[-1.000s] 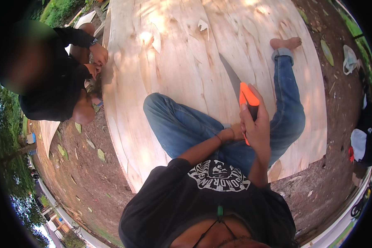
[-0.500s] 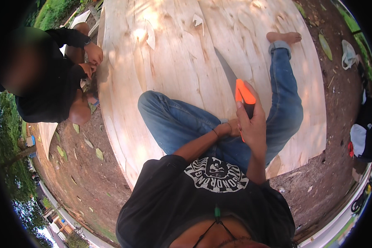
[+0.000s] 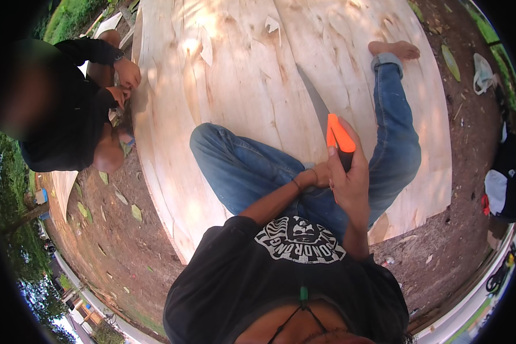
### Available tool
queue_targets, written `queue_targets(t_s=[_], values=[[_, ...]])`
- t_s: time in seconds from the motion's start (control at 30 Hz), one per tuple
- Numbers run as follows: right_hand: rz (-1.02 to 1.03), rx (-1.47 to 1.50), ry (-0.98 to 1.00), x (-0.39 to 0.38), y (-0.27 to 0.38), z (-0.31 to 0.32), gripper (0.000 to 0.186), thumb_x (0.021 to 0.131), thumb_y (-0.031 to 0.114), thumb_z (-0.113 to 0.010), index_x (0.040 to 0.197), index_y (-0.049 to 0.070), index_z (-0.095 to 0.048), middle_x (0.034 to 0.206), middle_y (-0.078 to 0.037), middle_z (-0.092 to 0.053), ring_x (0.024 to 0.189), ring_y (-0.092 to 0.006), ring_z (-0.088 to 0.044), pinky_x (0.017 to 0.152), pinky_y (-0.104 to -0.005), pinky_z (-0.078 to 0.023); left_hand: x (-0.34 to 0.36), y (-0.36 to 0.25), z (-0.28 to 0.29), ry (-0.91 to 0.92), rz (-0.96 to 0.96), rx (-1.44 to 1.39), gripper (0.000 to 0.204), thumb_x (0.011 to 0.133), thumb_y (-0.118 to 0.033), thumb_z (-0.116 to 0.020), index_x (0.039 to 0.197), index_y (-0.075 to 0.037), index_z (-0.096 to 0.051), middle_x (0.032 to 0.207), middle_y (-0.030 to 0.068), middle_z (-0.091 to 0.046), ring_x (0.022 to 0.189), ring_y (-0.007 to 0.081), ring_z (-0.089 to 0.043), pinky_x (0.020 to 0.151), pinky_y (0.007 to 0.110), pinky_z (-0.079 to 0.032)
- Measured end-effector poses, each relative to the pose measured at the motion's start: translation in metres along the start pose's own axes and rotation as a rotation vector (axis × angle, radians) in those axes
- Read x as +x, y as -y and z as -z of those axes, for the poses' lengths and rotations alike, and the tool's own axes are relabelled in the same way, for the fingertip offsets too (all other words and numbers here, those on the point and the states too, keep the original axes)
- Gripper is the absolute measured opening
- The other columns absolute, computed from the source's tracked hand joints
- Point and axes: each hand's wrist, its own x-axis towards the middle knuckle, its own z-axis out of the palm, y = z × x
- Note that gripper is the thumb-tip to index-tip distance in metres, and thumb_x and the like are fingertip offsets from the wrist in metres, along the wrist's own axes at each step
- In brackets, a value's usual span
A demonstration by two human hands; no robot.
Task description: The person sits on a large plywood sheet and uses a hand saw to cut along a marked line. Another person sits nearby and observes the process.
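Note:
My right hand (image 3: 350, 175) is wrapped round the orange and black handle of a handsaw (image 3: 313, 94). Its grey blade points up and slightly left over a large pale plywood sheet (image 3: 241, 97), its far end meeting a dark line that runs up the sheet. How deep the blade sits in the wood cannot be made out. My left hand (image 3: 322, 174) lies low between my thighs, close beside the right; its fingers are hidden behind the right hand and jeans.
I sit on the sheet, my bent left leg (image 3: 243, 163) and outstretched right leg (image 3: 393, 126) either side of the saw. Another person (image 3: 69, 109) crouches at the left edge, hands by the sheet. Dirt with leaves surrounds it; a plastic bag (image 3: 483, 74) lies right.
My right hand and the saw handle have come slightly down toward my body. The other person stays crouched at the sheet's left edge.

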Motion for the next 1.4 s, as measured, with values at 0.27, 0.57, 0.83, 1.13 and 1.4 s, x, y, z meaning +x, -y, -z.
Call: queue_targets(t_s=[0.27, 0.57, 0.83, 1.13, 1.4], values=[[-0.121, 0.043, 0.028, -0.005, 0.019, 0.009, 0.053, 0.101, 0.004, -0.058, 0.153, 0.004, -0.045, 0.08, -0.005, -0.057, 0.07, -0.0082, -0.05, 0.066, -0.026, -0.045, -0.001, 0.003, -0.004, 0.003, -0.008, -0.032, 0.033, 0.089, -0.035, -0.068, 0.101, -0.004, -0.073, 0.095, 0.0184, -0.075, 0.088, 0.0377, -0.071, 0.084, 0.046, -0.055], [0.061, -0.131, 0.064, 0.015, -0.009, 0.001, 0.052, 0.102, 0.006, -0.056, 0.153, 0.002, -0.044, 0.088, -0.006, -0.065, 0.064, -0.0087, -0.052, 0.06, -0.0265, -0.046, -0.012, 0.026, 0.006, -0.175, -0.014, -0.182, 0.031, 0.088, -0.033, -0.07, 0.101, -0.005, -0.073, 0.096, 0.0182, -0.075, 0.089, 0.0373, -0.072, 0.084, 0.046, -0.055], [-0.104, 0.125, 0.039, 0.012, -0.019, -0.001, 0.051, 0.106, 0.007, -0.053, 0.156, 0.01, -0.043, 0.081, 0.0, -0.059, 0.05, -0.002, -0.037, 0.044, -0.021, -0.032, -0.046, 0.012, 0.165, -0.463, 0.459, 0.372, 0.068, 0.079, -0.039, -0.082, 0.136, -0.009, -0.061, 0.147, 0.0174, -0.055, 0.139, 0.0362, -0.049, 0.109, 0.053, -0.044], [-0.114, 0.081, 0.094, 0.011, -0.017, 0.0, 0.061, 0.101, 0.006, -0.059, 0.158, 0.013, -0.04, 0.083, -0.001, -0.057, 0.052, -0.0045, -0.042, 0.046, -0.022, -0.037, -0.029, 0.042, 0.23, -0.494, 0.513, 0.72, 0.16, 0.045, -0.07, -0.092, 0.165, -0.005, -0.01, 0.173, 0.0191, -0.005, 0.16, 0.0369, 0.002, 0.12, 0.073, 0.0], [-0.111, 0.141, 0.103, 0.011, -0.026, 0.005, 0.061, 0.1, 0.004, -0.059, 0.158, 0.012, -0.04, 0.084, -0.001, -0.058, 0.053, -0.0038, -0.042, 0.047, -0.0208, -0.035, -0.017, 0.048, 0.277, -0.354, 0.414, 0.933, 0.165, 0.039, -0.08, -0.086, 0.167, -0.011, -0.008, 0.175, 0.0078, -0.007, 0.161, 0.0296, -0.001, 0.117, 0.077, 0.003]])
